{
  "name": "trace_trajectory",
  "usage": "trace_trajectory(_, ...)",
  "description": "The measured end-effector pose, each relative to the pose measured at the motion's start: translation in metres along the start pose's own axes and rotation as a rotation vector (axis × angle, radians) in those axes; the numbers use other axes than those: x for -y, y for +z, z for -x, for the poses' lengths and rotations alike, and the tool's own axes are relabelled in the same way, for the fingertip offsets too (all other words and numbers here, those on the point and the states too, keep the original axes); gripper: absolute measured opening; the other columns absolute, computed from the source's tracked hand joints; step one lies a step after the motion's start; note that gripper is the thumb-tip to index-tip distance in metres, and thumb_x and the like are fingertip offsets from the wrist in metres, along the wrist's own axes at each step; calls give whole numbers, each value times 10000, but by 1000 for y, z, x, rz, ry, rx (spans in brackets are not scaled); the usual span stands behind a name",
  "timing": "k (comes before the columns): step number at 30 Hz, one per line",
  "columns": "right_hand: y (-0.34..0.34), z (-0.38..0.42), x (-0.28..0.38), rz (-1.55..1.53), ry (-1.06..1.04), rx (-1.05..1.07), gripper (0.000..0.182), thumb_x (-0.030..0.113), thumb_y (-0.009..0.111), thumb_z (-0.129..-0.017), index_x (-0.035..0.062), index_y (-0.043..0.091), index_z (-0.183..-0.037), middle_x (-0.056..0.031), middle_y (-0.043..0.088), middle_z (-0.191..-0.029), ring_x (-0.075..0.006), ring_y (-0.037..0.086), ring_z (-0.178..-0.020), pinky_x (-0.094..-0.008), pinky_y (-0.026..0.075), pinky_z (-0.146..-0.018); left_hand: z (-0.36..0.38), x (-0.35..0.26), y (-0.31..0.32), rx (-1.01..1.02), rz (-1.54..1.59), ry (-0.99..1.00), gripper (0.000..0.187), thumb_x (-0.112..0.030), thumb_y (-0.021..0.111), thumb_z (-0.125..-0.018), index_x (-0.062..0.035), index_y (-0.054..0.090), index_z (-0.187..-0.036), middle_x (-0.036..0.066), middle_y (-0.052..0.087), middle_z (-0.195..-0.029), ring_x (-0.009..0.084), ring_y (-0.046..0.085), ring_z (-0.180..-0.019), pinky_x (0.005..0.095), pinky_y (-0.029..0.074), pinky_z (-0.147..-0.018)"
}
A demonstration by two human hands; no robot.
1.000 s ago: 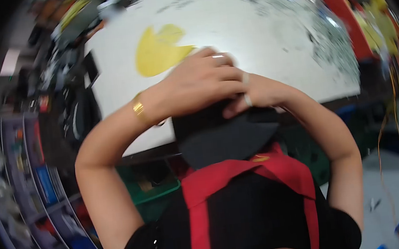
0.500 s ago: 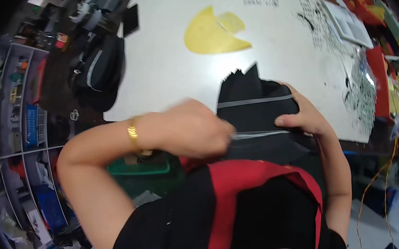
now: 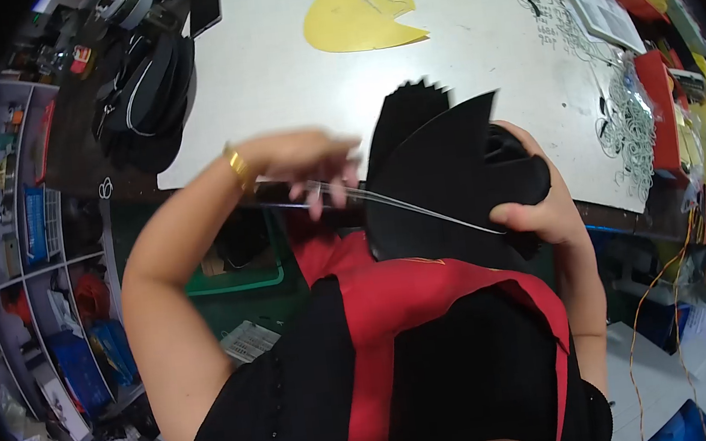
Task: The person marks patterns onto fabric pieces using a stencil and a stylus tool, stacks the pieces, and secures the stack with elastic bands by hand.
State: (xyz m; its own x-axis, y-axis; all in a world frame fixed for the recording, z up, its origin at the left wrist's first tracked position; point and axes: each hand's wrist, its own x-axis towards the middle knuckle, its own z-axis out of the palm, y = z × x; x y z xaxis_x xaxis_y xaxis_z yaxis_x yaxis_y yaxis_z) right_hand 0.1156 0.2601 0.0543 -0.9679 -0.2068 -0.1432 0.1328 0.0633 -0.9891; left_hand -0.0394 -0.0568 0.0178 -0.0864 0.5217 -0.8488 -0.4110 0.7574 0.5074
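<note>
A bundle of black, leaf-shaped cut pieces, some with zigzag edges, is held against the table's near edge in front of my body. My right hand grips its right side, the thumb on top and the fingers mostly hidden behind. A pale rubber band runs stretched across the bundle from near my right thumb. At its other end, the fingers of my left hand are hooked into the band, pulling it out to the left. That hand is slightly blurred and wears a gold bracelet.
On the white table lie a yellow cut template, a black phone and a heap of pale rubber bands. Black pieces are piled at left. A red box stands right; a green crate sits below the edge.
My left hand has moved left and up, drawing the band out from the bundle. The bundle's pieces have shifted, and the band seen across its upper part before is no longer visible.
</note>
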Motion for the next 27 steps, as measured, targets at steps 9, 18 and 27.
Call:
trace_trajectory(9,-25,9,-22,-135,151,-87,912,202,858,-710,25,435,-1498,-111,565,-1352,-208,534,-1241,-337,406,-1082,-11,41,68,-508,184,582,153,-147,600,-1017,-8,650,-1054,30,651,-829,121,640,-725,256,521,-693)
trace_trajectory(18,-238,-102,-53,1614,-20,-640,229,259,615,-926,132,766,-1042,-123,739,-1094,-269,708,-991,-411,570,-829,16,11,38,-852,152,967,106,-66,569,-1020,3,644,-1048,61,672,-816,129,643,-745,257,504,-726)
trace_trajectory(27,-243,-136,-5,680,-14,-559,265,350,616,-880,109,724,-902,-1,707,-880,-100,614,-770,-281,430,-631,13,-103,36,-1003,-517,1200,130,-21,651,-962,40,680,-1073,78,695,-929,127,658,-850,264,528,-800)
